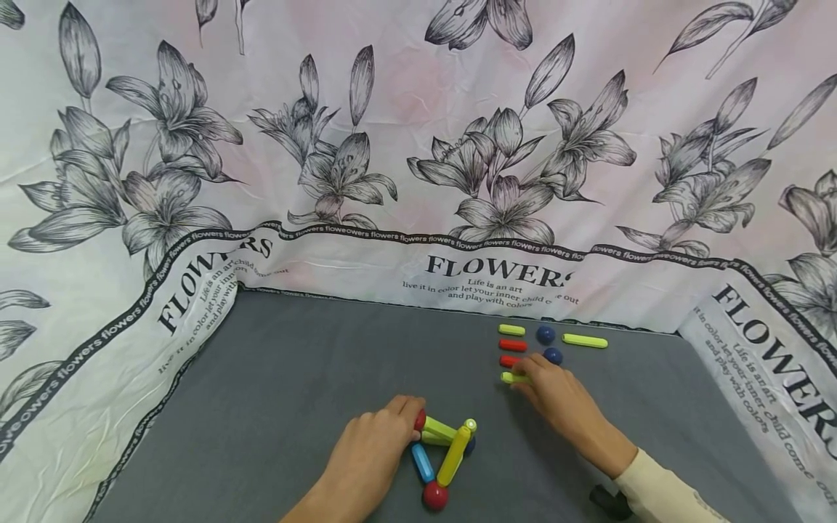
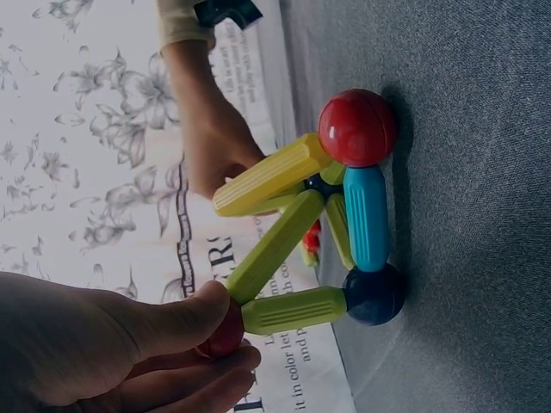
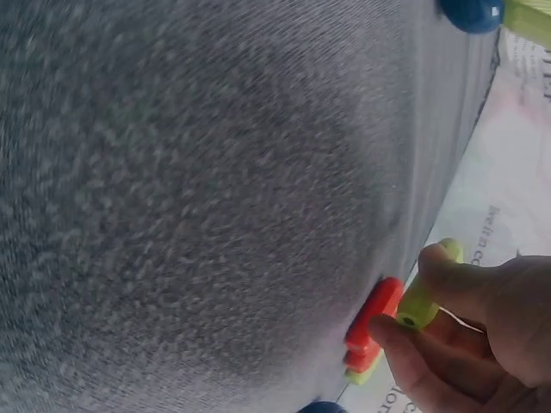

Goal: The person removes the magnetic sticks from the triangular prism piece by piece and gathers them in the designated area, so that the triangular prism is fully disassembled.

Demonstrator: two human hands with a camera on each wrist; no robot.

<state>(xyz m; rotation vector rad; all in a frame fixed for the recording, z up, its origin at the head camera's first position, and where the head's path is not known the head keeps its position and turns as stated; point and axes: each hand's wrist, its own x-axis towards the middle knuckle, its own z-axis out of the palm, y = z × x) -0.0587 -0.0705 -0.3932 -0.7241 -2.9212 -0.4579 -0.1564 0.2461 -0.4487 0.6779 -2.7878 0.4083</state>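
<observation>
My left hand [image 1: 375,443] pinches a shiny red plastic-looking ball [image 2: 225,334] between thumb and fingers, at the top of a small frame of sticks and balls. Two lime-green ridged sticks [image 2: 293,311] join that ball. Low down, a light-blue ridged stick [image 2: 368,219] runs between a dark-blue round ball [image 2: 374,294] and another red ball [image 1: 435,496]. A yellow ridged stick [image 1: 454,455] leans up from there. My right hand [image 1: 565,399] pinches a short lime-green plastic-looking stick [image 1: 514,378] by the loose pieces. Just past it lie two short red sticks [image 1: 513,345]; my fingers hide part of the closer one. Near them are two blue balls [image 1: 546,335], another short green stick [image 1: 512,330] and a longer green stick [image 1: 585,341]. All this is on the gray cloth [image 1: 294,363]. White flowery cloth [image 1: 405,181] stands behind. A black thing [image 1: 609,501] is beside my right sleeve [image 1: 663,490].
</observation>
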